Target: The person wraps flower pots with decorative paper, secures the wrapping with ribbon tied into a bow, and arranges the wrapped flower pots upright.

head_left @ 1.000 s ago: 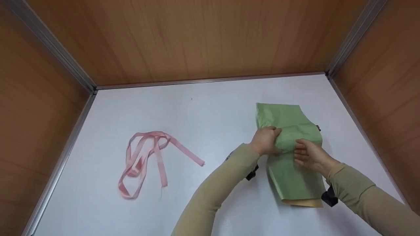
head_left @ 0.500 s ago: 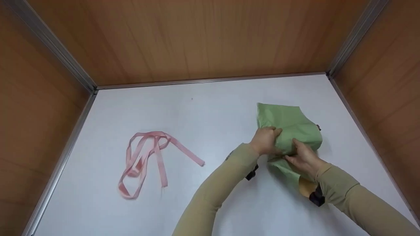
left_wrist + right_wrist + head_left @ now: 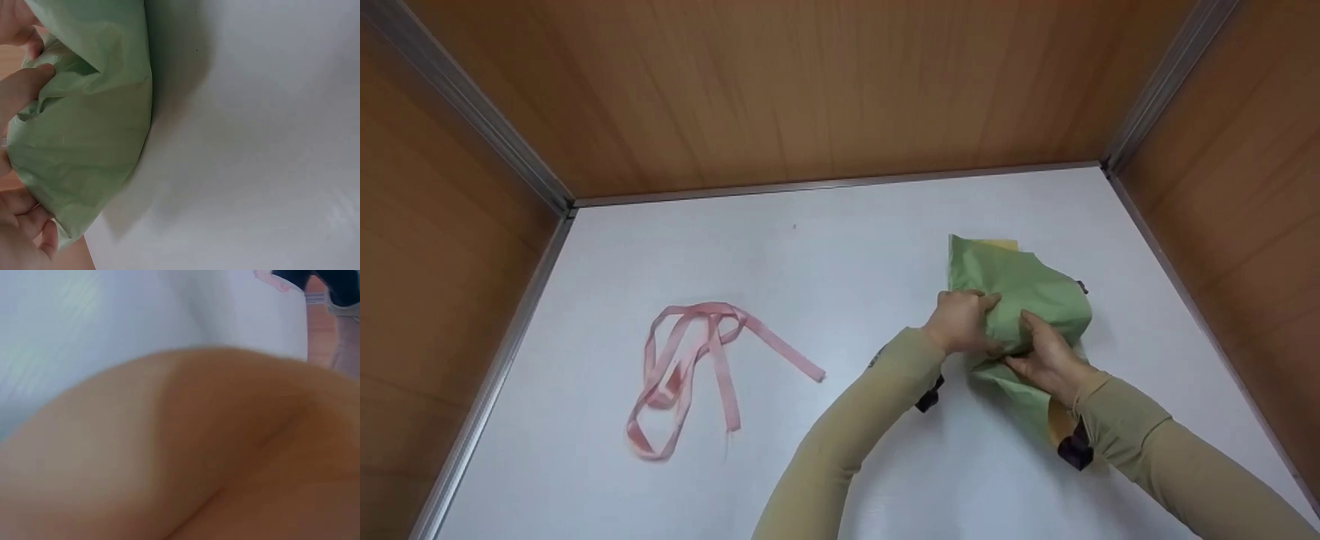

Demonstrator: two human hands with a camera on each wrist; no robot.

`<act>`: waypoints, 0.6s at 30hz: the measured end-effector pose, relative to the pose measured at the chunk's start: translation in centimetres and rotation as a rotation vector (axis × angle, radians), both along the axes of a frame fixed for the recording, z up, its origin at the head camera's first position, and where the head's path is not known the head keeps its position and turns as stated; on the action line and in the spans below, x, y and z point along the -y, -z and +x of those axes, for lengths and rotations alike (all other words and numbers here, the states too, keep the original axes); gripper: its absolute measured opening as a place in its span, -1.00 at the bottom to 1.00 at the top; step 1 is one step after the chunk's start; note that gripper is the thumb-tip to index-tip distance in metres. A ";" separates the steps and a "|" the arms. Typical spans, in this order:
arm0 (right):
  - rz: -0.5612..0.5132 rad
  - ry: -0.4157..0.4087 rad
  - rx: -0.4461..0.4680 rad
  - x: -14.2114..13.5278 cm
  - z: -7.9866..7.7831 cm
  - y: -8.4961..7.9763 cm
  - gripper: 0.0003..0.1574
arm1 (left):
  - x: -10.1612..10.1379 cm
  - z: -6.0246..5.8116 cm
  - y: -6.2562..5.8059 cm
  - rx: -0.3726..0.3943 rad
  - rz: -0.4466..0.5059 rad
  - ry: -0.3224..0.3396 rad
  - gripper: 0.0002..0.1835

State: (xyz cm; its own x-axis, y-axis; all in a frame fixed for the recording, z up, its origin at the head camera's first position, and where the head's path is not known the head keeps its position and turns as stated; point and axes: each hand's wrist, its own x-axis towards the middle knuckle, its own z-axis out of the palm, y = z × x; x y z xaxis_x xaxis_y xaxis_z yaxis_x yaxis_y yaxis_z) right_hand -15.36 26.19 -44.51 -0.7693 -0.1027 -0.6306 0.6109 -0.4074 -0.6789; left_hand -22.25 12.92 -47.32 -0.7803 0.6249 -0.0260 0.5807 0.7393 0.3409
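Note:
A sheet of green wrapping paper (image 3: 1031, 289), yellow on its inner side, stands bulged and folded at the right of the table in the head view. My left hand (image 3: 962, 322) grips its left side, thumb and fingers spread over the bulge. Lower right, my right hand (image 3: 1048, 364) pinches the gathered paper, its thumb on the bulge and fingers in the fold. In the left wrist view, fingers hold the creased green paper (image 3: 84, 135) at its top and bottom. Whatever the paper wraps is hidden; a small dark reddish bit (image 3: 1082, 286) pokes out at its right edge.
A loose pink ribbon (image 3: 786, 349) lies in loops on the white table (image 3: 825, 270) to the left. Wood panels (image 3: 832, 90) with metal edging wall in the back and both sides. A blurred tan surface fills most of the right wrist view.
My right hand has moved left and taken hold of the paper's lower part, bunching it up against the bulge. A yellow strip now shows at the top edge. My left hand stays put.

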 end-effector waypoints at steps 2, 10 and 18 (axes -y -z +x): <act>-0.014 -0.004 0.016 0.0 0.0 -0.1 -0.12 | 0.1 0.1 0.2 -0.007 0.002 -0.019 -0.19; 0.034 -0.093 0.000 -0.3 -0.6 -0.3 -0.03 | 0.6 0.8 0.5 -0.035 0.055 -0.099 -0.15; 0.302 -0.383 -0.104 -0.9 -1.5 0.5 0.05 | 2.6 2.9 1.1 -0.057 0.134 -0.136 -0.16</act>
